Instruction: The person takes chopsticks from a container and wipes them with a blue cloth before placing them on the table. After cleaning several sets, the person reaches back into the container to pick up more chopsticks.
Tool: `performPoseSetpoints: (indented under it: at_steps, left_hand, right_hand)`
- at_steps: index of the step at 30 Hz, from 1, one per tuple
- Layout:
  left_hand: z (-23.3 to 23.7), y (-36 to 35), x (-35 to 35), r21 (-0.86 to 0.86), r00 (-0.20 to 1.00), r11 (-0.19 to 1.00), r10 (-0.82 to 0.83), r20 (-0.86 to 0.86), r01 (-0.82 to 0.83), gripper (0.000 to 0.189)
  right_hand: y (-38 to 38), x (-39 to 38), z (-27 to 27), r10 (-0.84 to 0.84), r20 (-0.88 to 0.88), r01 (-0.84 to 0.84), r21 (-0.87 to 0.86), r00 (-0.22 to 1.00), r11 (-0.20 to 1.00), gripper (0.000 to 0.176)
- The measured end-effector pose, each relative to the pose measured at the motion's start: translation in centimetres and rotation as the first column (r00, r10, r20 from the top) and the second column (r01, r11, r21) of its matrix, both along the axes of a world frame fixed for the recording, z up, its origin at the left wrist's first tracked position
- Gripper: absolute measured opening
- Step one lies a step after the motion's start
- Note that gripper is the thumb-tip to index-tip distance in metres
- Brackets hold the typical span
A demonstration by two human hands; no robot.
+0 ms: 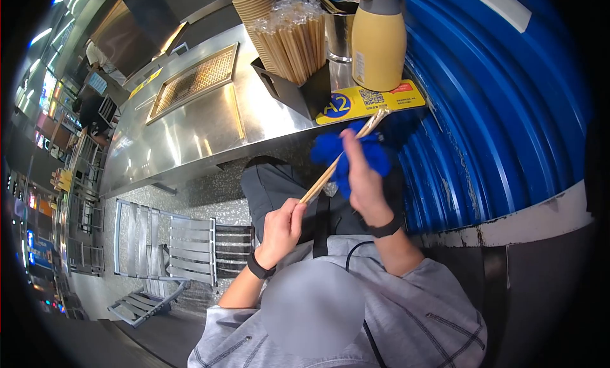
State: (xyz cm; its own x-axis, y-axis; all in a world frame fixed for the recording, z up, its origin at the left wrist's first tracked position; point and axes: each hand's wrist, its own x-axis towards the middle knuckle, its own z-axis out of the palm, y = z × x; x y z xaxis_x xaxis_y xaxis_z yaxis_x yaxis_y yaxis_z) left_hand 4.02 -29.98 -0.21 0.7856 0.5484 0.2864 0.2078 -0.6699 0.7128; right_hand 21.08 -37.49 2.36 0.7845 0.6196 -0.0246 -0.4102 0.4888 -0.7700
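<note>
My left hand [279, 233] is closed around the lower end of a pair of wooden chopsticks [322, 180], which slant up to the right over my lap. Clear plastic wrapping shows at their upper end. A bunched blue cloth [327, 149] is in my right hand [365, 180], pressed around or against the upper part of the chopsticks. That hand's thumb points up along them, and its other fingers are mostly hidden. The cloth and right hand are slightly blurred.
Ahead is a steel table [190, 142] with a grill grate [194, 79]. On it stand a black holder [270, 82] of wrapped chopsticks [292, 44], stacked paper cups [251, 2], a yellow jug [379, 44] and a yellow sign [343, 107]. Grey slatted chairs [190, 250] stand left; a blue corrugated wall [470, 114] rises right.
</note>
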Motion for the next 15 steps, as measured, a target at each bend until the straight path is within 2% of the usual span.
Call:
performPoseSetpoints:
  at_steps: [2,4,5,9,10,12,15]
  left_hand:
    - [0.0,-0.2,0.6,-0.017,0.997,1.000,0.010,0.072,-0.009,0.013]
    - [-0.2,0.1,0.6,-0.035,0.998,0.999,0.023,0.059,-0.021,0.013]
    - [-0.3,0.4,0.6,-0.041,0.998,0.999,0.029,0.053,-0.027,0.013]
    - [-0.6,0.7,-0.1,-0.167,0.999,0.986,0.013,0.042,-0.006,0.015]
    - [-0.3,0.7,-0.2,-0.178,0.999,0.984,0.009,0.043,-0.002,0.016]
    - [0.4,0.6,-0.5,-0.204,0.999,0.979,0.006,0.048,0.004,0.016]
    - [0.3,0.6,-1.0,-0.219,1.000,0.975,-0.021,0.020,0.025,0.016]
  right_hand:
    - [0.6,-3.0,-1.2,0.070,0.130,-0.059,-0.085,0.989,0.995,0.017]
    - [1.0,-4.8,-2.8,0.176,0.147,-0.166,-0.075,0.973,0.983,0.014]
    - [0.8,-4.2,-3.0,0.271,0.163,-0.238,-0.195,0.949,0.951,0.014]
    - [1.1,-2.1,-2.7,0.160,0.313,-0.090,-0.228,0.936,0.969,0.016]
    - [1.5,-1.6,-2.6,0.073,0.276,-0.034,-0.144,0.958,0.989,0.024]
    - [1.0,0.0,-0.8,0.057,0.100,-0.045,-0.115,0.993,0.992,0.027]
    - [0.6,3.0,0.3,0.024,0.070,-0.021,-0.045,0.997,0.999,0.030]
